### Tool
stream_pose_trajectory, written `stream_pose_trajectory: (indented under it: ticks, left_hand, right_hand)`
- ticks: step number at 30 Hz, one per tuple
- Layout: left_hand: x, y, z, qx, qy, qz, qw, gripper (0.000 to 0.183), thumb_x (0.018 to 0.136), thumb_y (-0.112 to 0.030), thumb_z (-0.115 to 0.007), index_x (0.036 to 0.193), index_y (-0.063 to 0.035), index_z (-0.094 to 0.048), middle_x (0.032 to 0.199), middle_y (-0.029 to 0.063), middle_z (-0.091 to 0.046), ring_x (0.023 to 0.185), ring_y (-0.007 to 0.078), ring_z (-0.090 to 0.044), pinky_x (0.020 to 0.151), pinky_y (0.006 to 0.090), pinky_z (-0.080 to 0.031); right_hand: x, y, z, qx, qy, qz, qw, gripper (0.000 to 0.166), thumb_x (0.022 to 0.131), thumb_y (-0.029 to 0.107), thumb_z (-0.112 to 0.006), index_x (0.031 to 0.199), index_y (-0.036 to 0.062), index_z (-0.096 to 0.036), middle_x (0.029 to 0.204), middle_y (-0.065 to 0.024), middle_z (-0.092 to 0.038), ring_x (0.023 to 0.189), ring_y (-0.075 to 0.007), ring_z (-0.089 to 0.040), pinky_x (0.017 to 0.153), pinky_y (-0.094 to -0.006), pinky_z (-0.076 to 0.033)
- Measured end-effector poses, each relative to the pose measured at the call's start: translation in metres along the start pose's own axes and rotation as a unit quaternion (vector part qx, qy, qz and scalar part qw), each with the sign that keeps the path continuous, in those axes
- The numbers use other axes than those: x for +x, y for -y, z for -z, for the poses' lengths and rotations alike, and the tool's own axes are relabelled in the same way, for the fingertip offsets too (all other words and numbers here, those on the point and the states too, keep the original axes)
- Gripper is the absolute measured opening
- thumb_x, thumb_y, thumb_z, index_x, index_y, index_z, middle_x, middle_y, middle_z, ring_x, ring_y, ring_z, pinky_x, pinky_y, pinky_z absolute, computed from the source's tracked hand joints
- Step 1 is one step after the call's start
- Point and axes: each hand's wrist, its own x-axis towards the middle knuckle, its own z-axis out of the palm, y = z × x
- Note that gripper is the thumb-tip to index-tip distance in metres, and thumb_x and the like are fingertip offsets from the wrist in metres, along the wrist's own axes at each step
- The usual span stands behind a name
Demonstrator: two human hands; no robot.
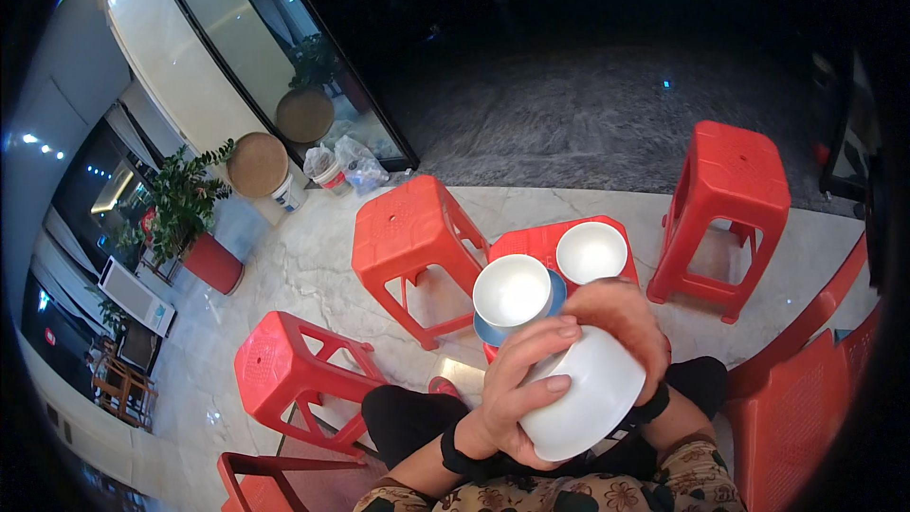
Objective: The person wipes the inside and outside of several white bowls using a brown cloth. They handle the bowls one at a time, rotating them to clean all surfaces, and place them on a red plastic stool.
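A white bowl, tilted with its outer side towards me, is between my hands above my lap. My left hand grips it, fingers spread over its outer side. Behind its far right edge is my right hand, with its fingertips hidden; whether it grips the bowl or only touches it, I cannot tell. Just beyond, a second white bowl stands upright over a blue dish. A third white bowl sits upright on the red plastic stool in front of me.
Red plastic stools stand at the left, ahead and at the right. A red plastic chair is close on my right. Farther left are a potted plant, a bucket and plastic bags beside a glass door.
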Motion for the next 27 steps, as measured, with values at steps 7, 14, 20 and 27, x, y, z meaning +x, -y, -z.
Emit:
stream_pose_trajectory:
  ticks: [7, 14, 20, 27]
  left_hand:
    - [0.017, 0.003, 0.010, -0.109, 0.086, 0.126, 0.982, 0.089, 0.067, -0.051, -0.080, 0.135, -0.0088, -0.042, 0.144, 0.0257, -0.033, 0.129, 0.0437, -0.040, 0.103, 0.0507, -0.037]
    - [0.012, -0.004, 0.006, 0.022, 0.117, 0.153, 0.981, 0.076, 0.063, -0.018, -0.080, 0.130, -0.0053, -0.047, 0.135, 0.0242, -0.041, 0.119, 0.0402, -0.049, 0.096, 0.0448, -0.044]
    - [0.018, -0.009, -0.004, 0.024, -0.002, 0.024, 0.999, 0.064, 0.061, -0.016, -0.074, 0.122, -0.0060, -0.055, 0.128, 0.0273, -0.048, 0.113, 0.0451, -0.053, 0.093, 0.0477, -0.046]
    - [0.006, 0.002, 0.020, 0.004, 0.042, 0.102, 0.994, 0.089, 0.063, -0.052, -0.083, 0.132, -0.0075, -0.047, 0.140, 0.0238, -0.034, 0.127, 0.0397, -0.041, 0.104, 0.0486, -0.036]
  right_hand:
    - [0.007, -0.006, 0.027, -0.123, -0.004, 0.032, 0.992, 0.032, 0.072, 0.018, -0.073, 0.098, 0.0013, -0.065, 0.098, -0.0120, -0.066, 0.093, -0.0284, -0.064, 0.080, -0.0383, -0.050]
    - [0.009, -0.002, 0.037, -0.273, 0.059, 0.125, 0.952, 0.032, 0.067, 0.015, -0.073, 0.096, 0.0037, -0.065, 0.091, -0.0103, -0.067, 0.080, -0.0284, -0.067, 0.070, -0.0346, -0.054]
    - [-0.009, -0.018, -0.004, 0.009, -0.014, -0.070, 0.997, 0.019, 0.080, 0.013, -0.067, 0.093, 0.0009, -0.062, 0.102, -0.0104, -0.063, 0.091, -0.0206, -0.063, 0.081, -0.0306, -0.050]
    - [-0.001, -0.030, -0.018, 0.002, -0.056, -0.075, 0.996, 0.038, 0.067, 0.014, -0.076, 0.100, 0.0031, -0.059, 0.093, -0.0121, -0.065, 0.082, -0.0231, -0.066, 0.074, -0.0323, -0.053]
